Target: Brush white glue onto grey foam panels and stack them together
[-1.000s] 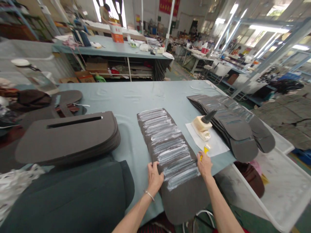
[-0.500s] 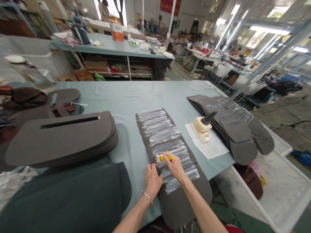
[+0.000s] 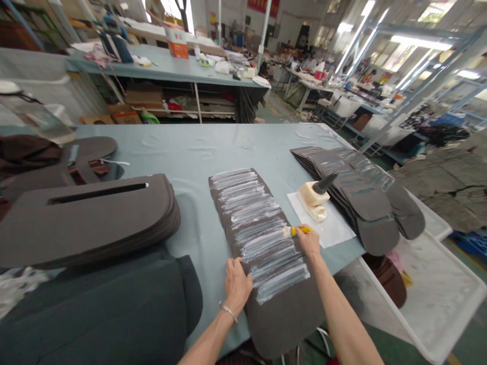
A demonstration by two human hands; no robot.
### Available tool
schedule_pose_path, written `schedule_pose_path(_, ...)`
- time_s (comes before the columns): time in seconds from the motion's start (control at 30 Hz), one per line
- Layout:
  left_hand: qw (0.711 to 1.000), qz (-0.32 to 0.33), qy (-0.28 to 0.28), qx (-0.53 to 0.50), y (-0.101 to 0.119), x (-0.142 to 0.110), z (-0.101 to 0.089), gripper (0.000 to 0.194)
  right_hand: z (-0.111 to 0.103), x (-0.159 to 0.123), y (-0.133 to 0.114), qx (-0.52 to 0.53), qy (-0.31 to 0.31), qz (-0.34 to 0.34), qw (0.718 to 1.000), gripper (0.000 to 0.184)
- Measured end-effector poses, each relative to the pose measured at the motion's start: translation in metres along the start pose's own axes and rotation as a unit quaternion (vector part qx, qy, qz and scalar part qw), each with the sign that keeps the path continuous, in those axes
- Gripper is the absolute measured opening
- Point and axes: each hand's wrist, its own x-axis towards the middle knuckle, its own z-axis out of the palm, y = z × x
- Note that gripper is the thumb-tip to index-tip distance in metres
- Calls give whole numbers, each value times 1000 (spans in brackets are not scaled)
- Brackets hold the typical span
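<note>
Right across this blue-grey desk (image 3: 198, 152) the layout's pretty simple. Biggest container is the white bin (image 3: 449, 304) on the right, with a reddish-brown piece (image 3: 390, 279) plus pink and yellow bits in it. The dark grey panels (image 3: 281, 317) lie overlapped mid-desk, near end overhanging; I'd guess light, bendy, and slick where the white streaks are, so grab the bare near end or side edges. The cream bottle (image 3: 310, 193) lies on a white sheet (image 3: 337, 233); can't tell how full. Left hand (image 3: 238, 285) is half curled at the panels' left edge, can't tell if it's pinching. Right hand (image 3: 310, 242) pinches the yellow brush (image 3: 293, 231), bristles on the streaks.
</note>
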Motion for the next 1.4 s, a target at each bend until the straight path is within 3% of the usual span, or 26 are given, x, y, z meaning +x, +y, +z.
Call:
schedule_pose_path(0.13, 1000, 3, -2, -1, 0, 0, -1, 43, -4, -3, 17, -44, -7, -32, 999, 37)
schedule_pose_path(0.23, 1000, 7, 1, -3, -2, 0, 0, 43, 6, -11, 28, -93, -33, -23, 995, 31)
schedule_pose_path(0.4, 1000, 6, 4, -13, -5, 0, 3, 41, 24, -15, 40, -132, -68, -68, 987, 18)
schedule_pose_path(0.7, 999, -12, 0, -30, -2, -5, 0, 39, 34, -14, 43, -91, -23, -73, 993, 24)
schedule_pose_path(0.9, 1000, -18, -5, -15, -2, -6, -2, 39, 24, -7, 50, -29, -20, -55, 998, 26)
schedule_pose_path(1.07, 1000, -18, -11, -4, 1, -7, -4, 40, 8, -15, 57, 0, -82, -45, 996, 24)
schedule_pose_path(1.17, 1000, -18, -13, 3, 1, -6, -4, 39, 3, -24, 58, -5, -86, -47, 995, 24)
schedule_pose_path(1.4, 1000, -17, -10, 6, 6, -7, -6, 37, 1, -44, 61, -90, -78, -131, 984, 18)
